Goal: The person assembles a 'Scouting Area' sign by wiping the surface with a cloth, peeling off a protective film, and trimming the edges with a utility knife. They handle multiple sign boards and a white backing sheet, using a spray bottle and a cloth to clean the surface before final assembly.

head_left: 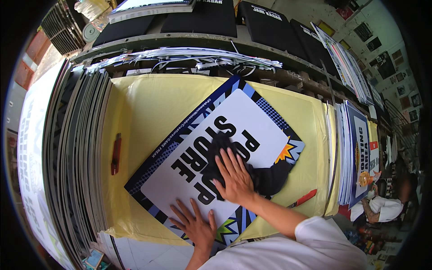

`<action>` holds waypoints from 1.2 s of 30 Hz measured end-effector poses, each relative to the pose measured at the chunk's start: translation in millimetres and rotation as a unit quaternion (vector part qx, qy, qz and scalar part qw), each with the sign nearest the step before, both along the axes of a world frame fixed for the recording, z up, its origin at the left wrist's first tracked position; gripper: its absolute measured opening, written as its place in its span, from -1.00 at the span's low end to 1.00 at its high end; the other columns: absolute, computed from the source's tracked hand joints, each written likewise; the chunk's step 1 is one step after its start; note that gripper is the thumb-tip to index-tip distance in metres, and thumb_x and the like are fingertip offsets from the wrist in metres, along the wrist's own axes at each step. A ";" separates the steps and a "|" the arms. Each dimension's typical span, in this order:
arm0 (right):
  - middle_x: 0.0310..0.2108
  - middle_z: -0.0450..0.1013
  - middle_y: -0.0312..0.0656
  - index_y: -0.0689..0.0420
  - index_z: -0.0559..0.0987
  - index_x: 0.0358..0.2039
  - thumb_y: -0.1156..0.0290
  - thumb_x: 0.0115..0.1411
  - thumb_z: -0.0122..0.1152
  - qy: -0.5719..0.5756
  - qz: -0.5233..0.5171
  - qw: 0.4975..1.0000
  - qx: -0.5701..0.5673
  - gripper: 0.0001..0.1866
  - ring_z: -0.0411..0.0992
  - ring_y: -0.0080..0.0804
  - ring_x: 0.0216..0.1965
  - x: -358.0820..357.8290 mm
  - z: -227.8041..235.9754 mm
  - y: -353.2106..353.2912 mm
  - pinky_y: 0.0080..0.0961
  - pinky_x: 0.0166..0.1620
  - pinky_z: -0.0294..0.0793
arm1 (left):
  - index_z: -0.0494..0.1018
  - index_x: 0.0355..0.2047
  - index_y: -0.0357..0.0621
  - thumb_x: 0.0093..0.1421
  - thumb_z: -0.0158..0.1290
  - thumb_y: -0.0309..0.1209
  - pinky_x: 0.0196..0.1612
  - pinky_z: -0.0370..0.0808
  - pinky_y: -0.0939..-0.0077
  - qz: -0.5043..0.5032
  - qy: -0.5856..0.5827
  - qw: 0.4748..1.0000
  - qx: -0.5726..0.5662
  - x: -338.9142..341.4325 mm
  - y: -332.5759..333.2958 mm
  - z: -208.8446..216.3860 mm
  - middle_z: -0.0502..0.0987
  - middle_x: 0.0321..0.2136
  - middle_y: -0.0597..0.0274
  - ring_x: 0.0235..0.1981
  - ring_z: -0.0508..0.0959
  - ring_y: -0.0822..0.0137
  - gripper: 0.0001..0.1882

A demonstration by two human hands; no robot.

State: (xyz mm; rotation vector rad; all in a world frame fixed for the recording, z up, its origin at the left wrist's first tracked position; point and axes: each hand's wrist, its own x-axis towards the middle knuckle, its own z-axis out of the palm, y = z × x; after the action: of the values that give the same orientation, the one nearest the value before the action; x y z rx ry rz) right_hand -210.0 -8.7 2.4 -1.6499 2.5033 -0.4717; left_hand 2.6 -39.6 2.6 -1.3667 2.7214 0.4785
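Note:
A printed sign board [157, 180], white with a blue border and bold black lettering, lies at a slant on the yellow-covered surface. My right hand [236, 180] presses flat on a bunched black cloth [220, 146] over the lettering, fingers stretched out. More of the cloth trails to the right, across the board's edge. Near the board's lower corner, my left hand [195, 225] rests flat on it with fingers spread, holding nothing. A red utility knife [116, 154] lies left of the board. Another red-handled tool [303, 198], partly hidden by my right forearm, is at the right.
Upright stacks of boards [85, 148] line the left side, and more boards [355, 148] stand at the right. A bundle of thin strips [180, 56] lies along the far edge. Black panels [200, 20] sit beyond. Another person [382, 208] is at the far right.

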 end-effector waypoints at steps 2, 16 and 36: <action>0.44 0.13 0.23 0.36 0.28 0.38 0.09 0.35 0.03 0.067 -0.015 0.997 -0.019 -0.27 0.00 0.16 0.50 -48.3 -9.8 -40.7 0.01 0.50 -0.05 | 0.09 0.48 -0.17 0.39 -0.14 0.07 0.40 -0.34 -0.54 0.001 0.009 1.000 0.002 0.2 1.1 -1.6 -0.11 0.50 -0.36 0.50 -0.22 -0.45 -0.20; 0.42 0.19 0.17 0.28 0.34 0.35 0.01 0.40 -0.05 0.149 -0.179 0.970 -0.072 -0.31 0.06 0.12 0.48 -229.8 -44.6 -125.1 0.05 0.47 0.02 | 0.01 0.51 -0.10 0.38 -0.09 0.07 0.38 -0.38 -0.58 -0.008 0.033 0.999 0.015 2.4 2.4 -2.7 -0.15 0.51 -0.34 0.51 -0.26 -0.44 -0.16; 0.44 0.18 0.01 0.16 0.34 0.36 0.26 0.36 0.06 0.081 -0.168 0.982 -0.025 -0.41 0.04 -0.01 0.50 -155.8 -21.6 111.2 -0.10 0.49 0.03 | -0.38 0.52 -0.29 0.42 -0.02 -0.09 0.38 -0.54 -0.45 0.157 0.375 0.912 -0.056 36.6 11.1 -33.1 -0.47 0.49 -0.45 0.48 -0.57 -0.42 -0.03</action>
State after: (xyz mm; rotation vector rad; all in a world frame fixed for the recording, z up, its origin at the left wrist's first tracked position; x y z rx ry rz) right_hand -365.7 102.6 -19.2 -1.3312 2.9302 -0.4487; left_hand 39.2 -28.5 -30.6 -2.0073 3.1184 1.0840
